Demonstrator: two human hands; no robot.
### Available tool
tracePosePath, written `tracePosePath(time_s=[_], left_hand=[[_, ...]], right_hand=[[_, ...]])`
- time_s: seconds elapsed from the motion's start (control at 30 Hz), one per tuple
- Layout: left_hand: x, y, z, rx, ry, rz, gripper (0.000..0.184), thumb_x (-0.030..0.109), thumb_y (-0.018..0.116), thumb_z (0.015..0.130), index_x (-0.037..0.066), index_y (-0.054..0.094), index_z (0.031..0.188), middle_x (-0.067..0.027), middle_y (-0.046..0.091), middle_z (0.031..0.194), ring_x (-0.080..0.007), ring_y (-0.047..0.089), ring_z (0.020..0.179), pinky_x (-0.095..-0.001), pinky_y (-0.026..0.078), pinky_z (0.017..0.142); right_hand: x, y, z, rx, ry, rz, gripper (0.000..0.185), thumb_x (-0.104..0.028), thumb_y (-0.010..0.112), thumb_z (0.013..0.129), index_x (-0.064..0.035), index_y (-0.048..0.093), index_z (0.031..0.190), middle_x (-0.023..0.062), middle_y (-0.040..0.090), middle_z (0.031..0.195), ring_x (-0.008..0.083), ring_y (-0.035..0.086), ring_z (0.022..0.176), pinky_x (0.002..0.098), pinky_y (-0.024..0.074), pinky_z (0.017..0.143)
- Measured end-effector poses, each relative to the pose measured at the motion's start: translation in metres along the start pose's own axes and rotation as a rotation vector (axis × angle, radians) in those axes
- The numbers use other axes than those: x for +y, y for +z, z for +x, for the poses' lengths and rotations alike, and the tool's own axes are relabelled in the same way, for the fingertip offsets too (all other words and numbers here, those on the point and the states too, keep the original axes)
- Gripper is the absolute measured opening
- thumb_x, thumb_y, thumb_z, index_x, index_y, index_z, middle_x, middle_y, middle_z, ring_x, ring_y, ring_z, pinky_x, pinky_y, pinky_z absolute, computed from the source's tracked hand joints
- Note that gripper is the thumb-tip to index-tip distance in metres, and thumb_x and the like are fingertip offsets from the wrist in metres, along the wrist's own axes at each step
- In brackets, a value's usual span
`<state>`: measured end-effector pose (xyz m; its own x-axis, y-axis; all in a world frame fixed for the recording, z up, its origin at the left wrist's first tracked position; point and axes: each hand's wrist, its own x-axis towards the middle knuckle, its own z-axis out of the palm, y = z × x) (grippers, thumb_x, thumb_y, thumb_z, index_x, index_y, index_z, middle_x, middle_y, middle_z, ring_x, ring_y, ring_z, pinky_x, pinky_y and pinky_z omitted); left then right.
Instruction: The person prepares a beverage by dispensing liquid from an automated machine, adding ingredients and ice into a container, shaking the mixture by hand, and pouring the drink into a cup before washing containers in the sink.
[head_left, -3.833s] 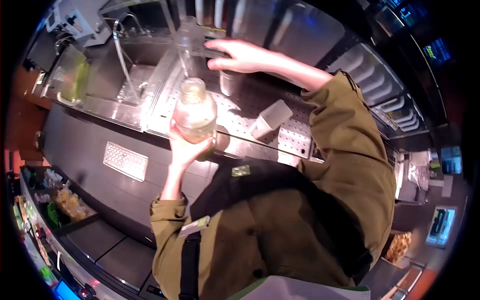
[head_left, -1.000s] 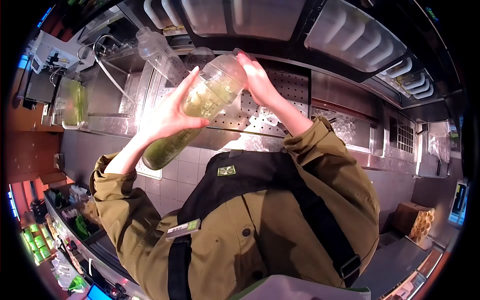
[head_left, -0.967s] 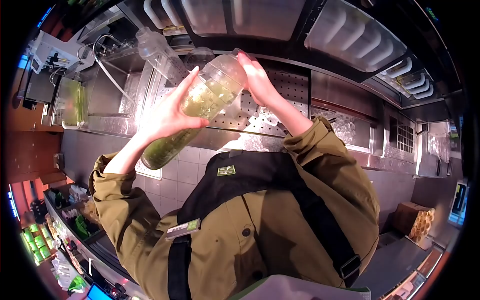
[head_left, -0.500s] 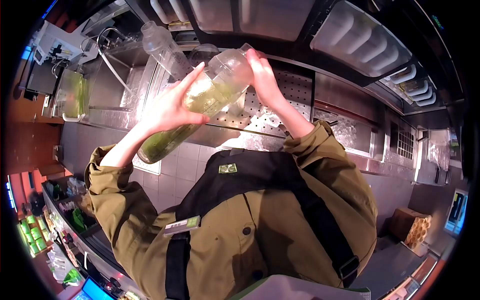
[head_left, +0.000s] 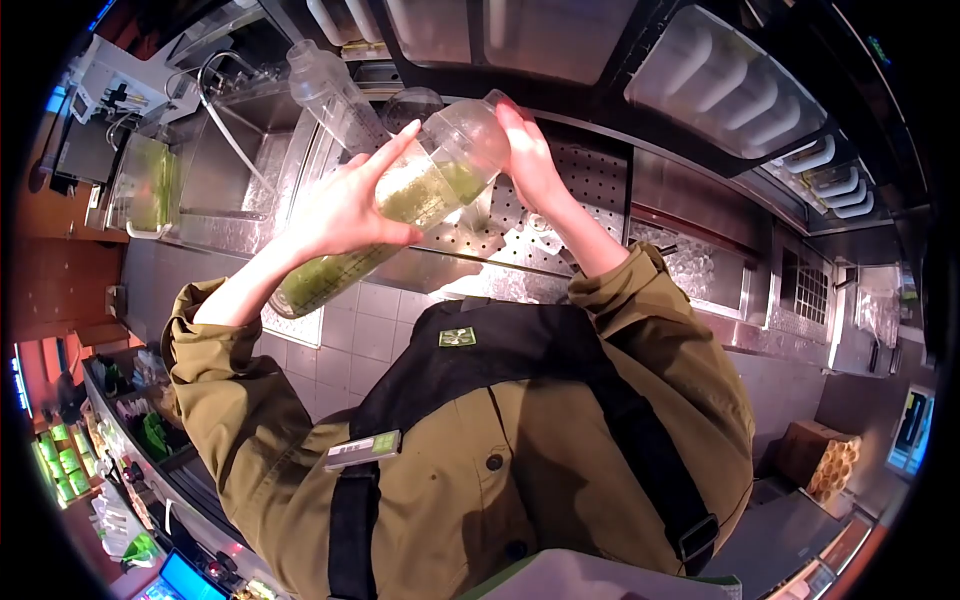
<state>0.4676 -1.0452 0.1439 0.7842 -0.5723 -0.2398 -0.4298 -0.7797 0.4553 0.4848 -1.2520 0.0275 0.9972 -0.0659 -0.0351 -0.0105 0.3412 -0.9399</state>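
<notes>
A clear shaker (head_left: 415, 190) with green liquid and bits inside is held tilted between my two hands, its capped end up and to the right. My left hand (head_left: 345, 212) wraps round its middle, thumb and fingers spread along the side. My right hand (head_left: 530, 160) grips the capped upper end. Behind my left hand, a clear empty-looking bottle (head_left: 335, 95) stands on the metal counter, with a round clear vessel (head_left: 412, 104) beside it. Below the shaker's cap lies the perforated drain tray (head_left: 580, 190), with a small clear item (head_left: 538, 222) on it.
A sink (head_left: 235, 160) with a curved tap hose (head_left: 225, 135) is at the left. Next to it stands a clear container of green stuff (head_left: 150, 190). An ice bin (head_left: 695, 270) is at the right, and handled containers (head_left: 715, 80) line the back.
Earlier my right hand reached away toward the back while my left held the upright open shaker. Now both hands hold it tilted and capped; its lower end has risen slightly over the last second.
</notes>
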Motion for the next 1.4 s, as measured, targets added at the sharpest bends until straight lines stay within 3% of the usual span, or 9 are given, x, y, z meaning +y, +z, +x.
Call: tracePosePath(time_s=[0.17, 0.4, 0.5, 0.57, 0.77, 0.87, 0.97, 1.07, 1.4], left_hand=[[-0.009, 0.005, 0.002, 0.069, 0.085, 0.065, 0.104, 0.039, 0.075, 0.054, 0.029, 0.015, 0.138, -0.0214, 0.053, 0.089, -0.0364, 0.058, 0.077, -0.0414, 0.045, 0.071], [-0.008, 0.004, 0.002, 0.069, 0.087, 0.085, 0.104, 0.039, 0.075, 0.053, 0.030, 0.015, 0.138, -0.0210, 0.052, 0.084, -0.0354, 0.057, 0.074, -0.0412, 0.045, 0.069], [-0.002, 0.000, 0.002, 0.032, 0.048, 0.108, 0.103, 0.036, 0.075, 0.054, 0.030, 0.015, 0.138, -0.0223, 0.053, 0.091, -0.0375, 0.055, 0.081, -0.0420, 0.043, 0.075], [0.005, -0.005, 0.003, -0.027, -0.018, 0.120, 0.102, 0.031, 0.075, 0.055, 0.028, 0.017, 0.138, -0.0248, 0.054, 0.105, -0.0416, 0.051, 0.099, -0.0435, 0.040, 0.087], [0.002, -0.003, 0.007, -0.029, 0.012, 0.138, 0.101, 0.032, 0.074, 0.055, 0.027, 0.016, 0.138, -0.0257, 0.052, 0.109, -0.0422, 0.051, 0.098, -0.0435, 0.040, 0.087], [-0.002, 0.000, 0.007, 0.020, 0.078, 0.114, 0.102, 0.036, 0.073, 0.055, 0.029, 0.015, 0.138, -0.0203, 0.053, 0.076, -0.0352, 0.057, 0.072, -0.0423, 0.045, 0.071], [-0.001, 0.000, 0.008, 0.039, 0.087, 0.143, 0.102, 0.035, 0.073, 0.055, 0.029, 0.015, 0.138, -0.0209, 0.054, 0.076, -0.0353, 0.057, 0.073, -0.0422, 0.045, 0.072], [0.005, -0.006, 0.007, -0.050, 0.026, 0.110, 0.101, 0.033, 0.074, 0.056, 0.024, 0.016, 0.138, -0.0256, 0.049, 0.116, -0.0415, 0.050, 0.101, -0.0423, 0.039, 0.090], [0.007, -0.008, 0.010, -0.078, 0.009, 0.161, 0.100, 0.032, 0.072, 0.056, 0.023, 0.015, 0.138, -0.0217, 0.052, 0.114, -0.0403, 0.050, 0.101, -0.0426, 0.038, 0.091]], right_hand=[[0.005, -0.005, 0.004, -0.048, 0.023, 0.037, 0.045, -0.036, 0.039, 0.091, -0.0011, 0.039, 0.120, 0.0111, 0.050, 0.112, 0.0201, 0.052, 0.100, 0.0369, 0.0450, 0.083], [-0.003, 0.000, -0.002, -0.016, 0.053, 0.138, 0.046, -0.033, 0.042, 0.091, 0.0025, 0.041, 0.121, 0.0095, 0.046, 0.117, 0.0160, 0.042, 0.108, 0.0267, 0.0319, 0.093], [0.001, -0.001, 0.000, 0.010, 0.026, 0.058, 0.040, -0.034, 0.038, 0.092, -0.0017, 0.041, 0.116, 0.0092, 0.050, 0.111, 0.0197, 0.052, 0.097, 0.0372, 0.0459, 0.080], [-0.005, 0.000, -0.003, -0.009, 0.060, 0.120, 0.040, -0.033, 0.038, 0.092, -0.0018, 0.042, 0.116, 0.0092, 0.050, 0.110, 0.0198, 0.052, 0.097, 0.0373, 0.0462, 0.080], [-0.013, 0.001, -0.009, -0.036, 0.117, 0.244, 0.043, -0.031, 0.042, 0.091, -0.0014, 0.038, 0.122, 0.0083, 0.047, 0.113, 0.0163, 0.050, 0.100, 0.0299, 0.0463, 0.080], [-0.017, 0.003, -0.011, -0.036, 0.123, 0.250, 0.044, -0.032, 0.042, 0.091, -0.0017, 0.038, 0.123, 0.0083, 0.047, 0.113, 0.0168, 0.050, 0.101, 0.0309, 0.0467, 0.080], [-0.009, -0.002, -0.006, -0.066, 0.116, 0.257, 0.045, -0.032, 0.042, 0.091, -0.0021, 0.037, 0.123, 0.0084, 0.047, 0.113, 0.0170, 0.050, 0.100, 0.0316, 0.0472, 0.080], [-0.009, -0.001, -0.007, -0.061, 0.127, 0.254, 0.046, -0.034, 0.042, 0.091, -0.0025, 0.036, 0.123, 0.0088, 0.047, 0.113, 0.0172, 0.050, 0.101, 0.0317, 0.0475, 0.080], [-0.012, 0.001, -0.008, -0.027, 0.127, 0.280, 0.048, -0.035, 0.043, 0.090, -0.0019, 0.035, 0.123, 0.0091, 0.047, 0.114, 0.0170, 0.050, 0.102, 0.0309, 0.0474, 0.080]])
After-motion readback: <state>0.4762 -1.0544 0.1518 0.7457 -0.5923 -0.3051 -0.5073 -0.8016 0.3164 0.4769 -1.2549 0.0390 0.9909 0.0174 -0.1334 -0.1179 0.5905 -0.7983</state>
